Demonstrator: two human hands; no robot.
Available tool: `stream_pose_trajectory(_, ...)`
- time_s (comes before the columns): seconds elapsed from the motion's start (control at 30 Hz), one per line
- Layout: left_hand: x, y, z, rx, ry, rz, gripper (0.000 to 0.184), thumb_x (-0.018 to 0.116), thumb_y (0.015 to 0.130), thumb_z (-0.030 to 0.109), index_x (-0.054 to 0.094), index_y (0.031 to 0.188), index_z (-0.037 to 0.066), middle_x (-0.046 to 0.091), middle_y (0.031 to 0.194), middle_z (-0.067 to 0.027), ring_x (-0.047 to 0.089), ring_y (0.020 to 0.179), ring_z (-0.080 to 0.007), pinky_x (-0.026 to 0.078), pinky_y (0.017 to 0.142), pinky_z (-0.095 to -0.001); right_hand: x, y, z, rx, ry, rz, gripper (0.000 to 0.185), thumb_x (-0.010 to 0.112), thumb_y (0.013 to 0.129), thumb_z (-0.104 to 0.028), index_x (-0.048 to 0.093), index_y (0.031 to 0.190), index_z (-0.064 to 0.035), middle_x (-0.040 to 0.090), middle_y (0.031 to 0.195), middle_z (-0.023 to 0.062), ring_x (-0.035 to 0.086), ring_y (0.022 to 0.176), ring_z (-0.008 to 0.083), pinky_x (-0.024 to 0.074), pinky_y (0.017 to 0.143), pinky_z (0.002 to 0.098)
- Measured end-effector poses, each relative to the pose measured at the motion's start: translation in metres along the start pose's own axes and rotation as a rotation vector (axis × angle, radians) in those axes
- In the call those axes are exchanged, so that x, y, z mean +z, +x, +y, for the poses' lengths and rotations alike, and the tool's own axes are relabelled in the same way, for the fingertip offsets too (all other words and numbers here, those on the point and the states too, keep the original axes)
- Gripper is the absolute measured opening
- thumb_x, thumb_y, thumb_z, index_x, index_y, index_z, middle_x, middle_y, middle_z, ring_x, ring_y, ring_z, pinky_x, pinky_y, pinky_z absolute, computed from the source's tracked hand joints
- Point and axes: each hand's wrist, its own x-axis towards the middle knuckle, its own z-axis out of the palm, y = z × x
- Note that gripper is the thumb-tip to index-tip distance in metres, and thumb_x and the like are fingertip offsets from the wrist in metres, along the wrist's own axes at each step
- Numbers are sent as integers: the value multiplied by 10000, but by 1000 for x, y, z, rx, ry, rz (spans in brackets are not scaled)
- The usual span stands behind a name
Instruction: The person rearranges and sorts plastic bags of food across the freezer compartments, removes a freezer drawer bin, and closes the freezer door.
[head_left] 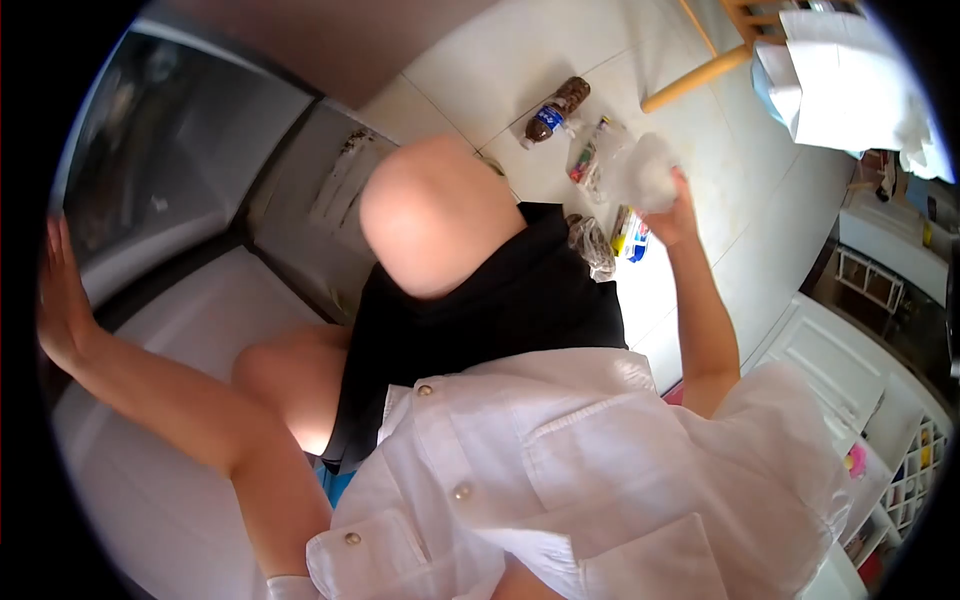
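My left hand (65, 300) lies with its fingers stretched out against the edge of a grey, glossy door or panel (185, 160) at the far left. On the other side, my right hand (677, 212) grips a translucent whitish plastic item (643, 175); it is blurred, and I cannot tell whether it is a bag or a tub. Close below that hand is a yellow, blue and white packet (630, 235). Beside it sits a clear bag with dark contents (592, 247). A clear packet with a colourful label (595, 158) lies on the floor nearby.
A plastic bottle with dark contents and a blue label (556, 111) lies on the tiled floor (740, 190). A wooden chair (700, 78) with white bags (835, 85) stands upper right. White cabinets (825, 360) line the right. My bent knee (440, 215) is in the middle.
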Motion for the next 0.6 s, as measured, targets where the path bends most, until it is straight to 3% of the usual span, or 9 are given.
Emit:
stream_pose_trajectory(0.07,6,5,7,35,327,81,684,541,931,89,168,1464,-121,158,1550,-254,178,1440,-426,124,1217,-554,-89,37,42,265,100,117,508,721,829,-411,550,1256,-195,622,1195,28,566,1108,223,491,860,426)
stream_pose_trajectory(0.13,12,6,8,17,544,121,668,557,917,49,200,1455,-121,185,1538,-256,201,1432,-432,144,1216,-559,-135,55,98,251,182,399,473,791,778,-326,595,1197,-228,637,1156,7,593,1026,190,485,791,376)
stream_pose_trajectory(0.2,-5,10,23,-28,489,149,611,534,919,22,242,1435,-127,238,1513,-260,229,1425,-426,157,1215,-553,-175,68,136,293,-86,543,481,793,760,-323,581,1188,-263,635,1109,7,593,1007,223,471,706,405)
stream_pose_trajectory(0.3,-23,13,45,-98,424,167,571,511,923,-4,263,1421,-133,270,1500,-266,242,1423,-417,171,1212,-549,-166,70,159,248,-145,742,645,820,706,-267,504,1265,-205,601,1167,48,585,1014,288,487,648,439)
stream_pose_trajectory(0.4,-33,12,59,-129,370,252,548,497,931,-11,273,1416,-137,269,1506,-275,260,1418,-407,195,1202,-545,-154,74,163,167,-287,755,642,813,739,-305,481,1282,-226,576,1213,14,537,1081,239,467,740,450)
stream_pose_trajectory(0.47,-34,5,64,-106,409,374,520,493,939,4,304,1403,-136,327,1481,-284,317,1390,-406,220,1194,-529,-178,89,170,189,-314,775,792,830,713,-312,395,1369,-231,506,1311,18,476,1157,253,470,794,507)
stream_pose_trajectory(0.5,-27,-1,64,-61,453,440,502,491,945,19,325,1393,-134,374,1456,-286,356,1369,-407,231,1192,-515,-188,97,180,150,-518,881,707,756,800,-346,410,1404,-225,585,1262,56,591,1070,317,525,725,493)
stream_pose_trajectory(0.57,11,-21,39,20,519,429,449,485,963,73,394,1355,-126,466,1388,-272,424,1323,-394,265,1178,-492,-217,124,190,143,-828,963,821,697,734,-541,415,1415,-180,545,1299,136,529,1132,398,448,841,548)
stream_pose_trajectory(0.6,36,-27,18,101,546,542,430,469,984,128,429,1333,-119,496,1357,-267,442,1315,-369,298,1154,-474,-235,139,192,160,-1059,1026,901,667,701,-638,418,1420,-157,525,1318,177,498,1163,438,410,899,575)
